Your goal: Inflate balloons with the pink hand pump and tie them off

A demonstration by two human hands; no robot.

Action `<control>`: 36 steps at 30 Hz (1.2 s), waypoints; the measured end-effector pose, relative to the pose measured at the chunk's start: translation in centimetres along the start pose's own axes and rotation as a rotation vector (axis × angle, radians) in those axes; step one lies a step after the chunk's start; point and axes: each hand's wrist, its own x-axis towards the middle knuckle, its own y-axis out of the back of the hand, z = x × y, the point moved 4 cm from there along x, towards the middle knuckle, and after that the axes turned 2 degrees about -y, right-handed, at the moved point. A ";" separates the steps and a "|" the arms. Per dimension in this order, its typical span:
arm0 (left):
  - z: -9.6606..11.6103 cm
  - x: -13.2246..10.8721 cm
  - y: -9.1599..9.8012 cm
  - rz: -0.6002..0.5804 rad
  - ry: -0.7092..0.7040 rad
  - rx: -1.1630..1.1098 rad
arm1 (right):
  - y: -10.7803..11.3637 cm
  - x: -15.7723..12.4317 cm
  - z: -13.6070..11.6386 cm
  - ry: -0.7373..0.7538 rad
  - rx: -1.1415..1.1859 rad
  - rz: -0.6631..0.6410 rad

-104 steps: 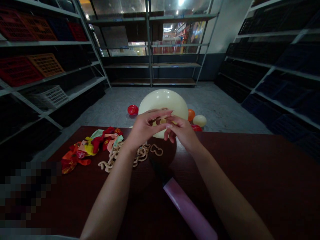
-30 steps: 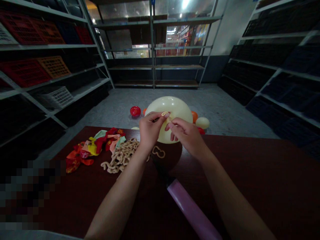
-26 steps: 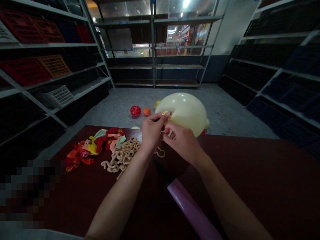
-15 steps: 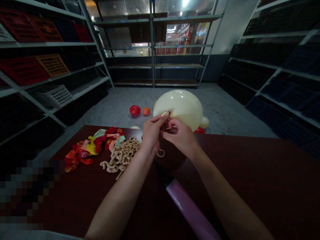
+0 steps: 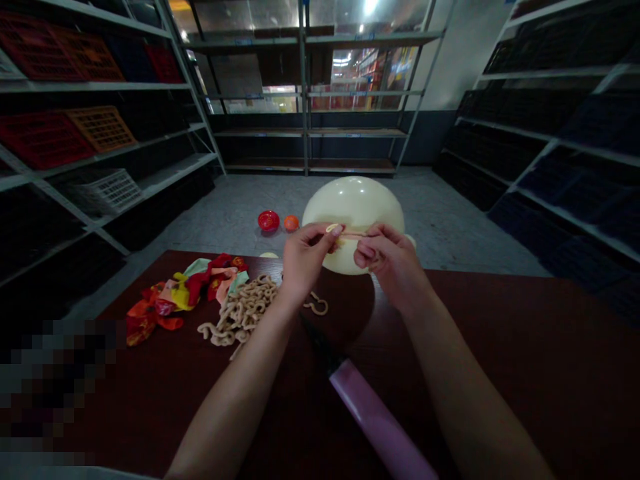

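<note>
A large inflated cream-coloured balloon is just beyond both my hands, over the table's far edge. My left hand is closed in a pinch at the balloon's neck, whose pale rim loops up by the thumb. From there a thin tan cord stretches taut to my right hand, whose fingers are closed on its other end. Below my hands, a pump with a purple barrel and black nozzle lies on the dark table. One loose tan loop rests near the nozzle.
Left of my forearm lies a heap of tan cords. Beyond it are deflated red, yellow and green balloons. A red balloon and an orange one are on the floor. Shelves with crates line the sides.
My right hand has moved right, away from my left hand, drawing the thin cord out straight between them. My left hand keeps its pinch at the balloon's neck.
</note>
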 end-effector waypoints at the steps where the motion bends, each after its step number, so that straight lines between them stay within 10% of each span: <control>1: 0.6 -0.2 0.0 -0.034 -0.149 0.137 | 0.4 0.2 0.0 -0.019 0.057 0.011; 5: 2.5 -2.2 -1.2 -0.287 -0.694 0.596 | 2.1 0.9 0.7 -0.094 0.215 0.067; 9: 3.6 -3.3 -2.0 -0.460 -0.850 0.716 | 3.2 1.4 1.6 -0.159 0.210 0.132; 13: 4.1 -3.1 -2.5 -0.593 -0.680 0.686 | 3.1 1.4 1.4 -0.148 0.195 0.116; 20: 1.9 -2.6 -2.5 -0.437 -0.216 0.515 | 1.9 0.7 0.4 -0.137 0.054 -0.022; 36: 1.6 -2.1 -2.5 -0.371 -0.136 0.522 | 0.8 -0.2 -0.8 -0.043 -0.261 -0.075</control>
